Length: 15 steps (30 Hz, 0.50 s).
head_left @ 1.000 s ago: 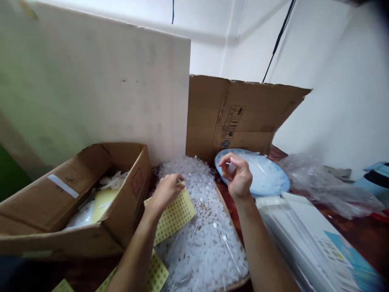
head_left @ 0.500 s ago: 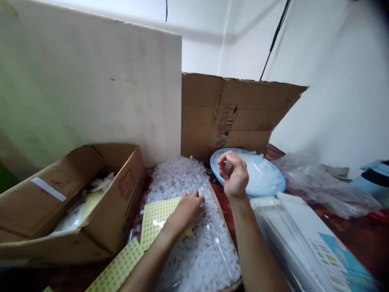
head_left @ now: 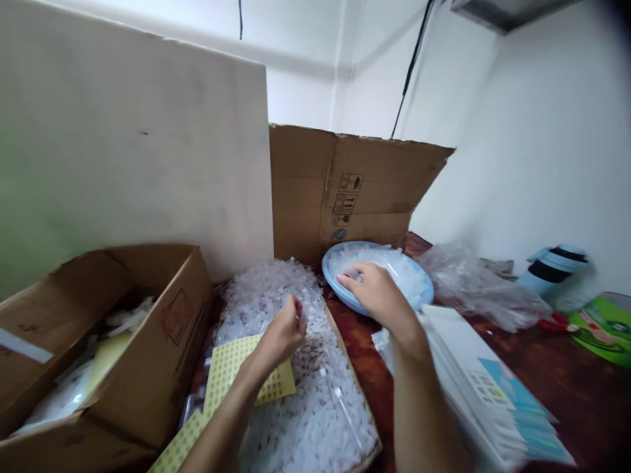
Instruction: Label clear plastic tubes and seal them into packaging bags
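Observation:
My left hand is above the tray of small translucent plastic pieces, its fingers curled together. What they pinch, if anything, cannot be made out. Under that forearm lies a yellow sheet with rows of dots, resting partly on the pieces. My right hand is at the near left side of a light blue basin, palm inward with thumb and fingers bent together. Something pale and translucent seems to show between them, too blurred to name. The basin holds many flat translucent pieces.
An open cardboard box with plastic and yellow sheets inside stands left. Stacked white and blue cartons lie right. Behind them are crumpled clear plastic, a blue bottle and a green package. A cardboard panel leans at the back.
My right hand has lowered from a raised curl to the basin's near side. My left hand has lifted slightly and its fingers have drawn together. The view has turned right.

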Tool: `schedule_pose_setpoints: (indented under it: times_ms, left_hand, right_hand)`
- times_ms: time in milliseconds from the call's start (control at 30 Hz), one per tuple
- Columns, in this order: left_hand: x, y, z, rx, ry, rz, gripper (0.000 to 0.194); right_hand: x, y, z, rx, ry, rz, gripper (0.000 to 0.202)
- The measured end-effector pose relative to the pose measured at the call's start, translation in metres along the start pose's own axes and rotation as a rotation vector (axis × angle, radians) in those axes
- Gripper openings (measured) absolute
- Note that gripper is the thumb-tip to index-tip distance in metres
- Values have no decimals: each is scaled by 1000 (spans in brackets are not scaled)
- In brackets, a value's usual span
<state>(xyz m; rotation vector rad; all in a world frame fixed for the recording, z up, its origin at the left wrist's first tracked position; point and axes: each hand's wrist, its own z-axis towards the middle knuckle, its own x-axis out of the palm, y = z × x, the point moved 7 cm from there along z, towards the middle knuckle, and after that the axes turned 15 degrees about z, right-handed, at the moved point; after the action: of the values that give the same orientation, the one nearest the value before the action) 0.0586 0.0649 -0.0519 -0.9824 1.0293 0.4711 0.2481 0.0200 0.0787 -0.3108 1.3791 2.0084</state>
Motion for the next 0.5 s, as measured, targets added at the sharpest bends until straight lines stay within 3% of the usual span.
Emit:
schedule_pose_setpoints:
  times_ms: [100,200,233,333,500]
  left_hand:
    - [-19,-1,2,-20,-86,-190,19]
    - [-37,-5,1,-56,-153,-246,20]
    - [-41,-7,0,-59,-148,-269,19]
    - [-49,-14,-3,-41,-119,-339,19]
    - [-60,-20,-9,-11,-127,-375,19]
  right_hand:
    - [-51,-55,-14,292,-47,-431,37]
    - [-75,-117,-35,638,125,-517,38]
    - [-79,-131,-40,690,154,-513,34]
    - [-84,-151,-46,743,172,-520,19]
    - [-89,-154,-50,725,146,-504,16]
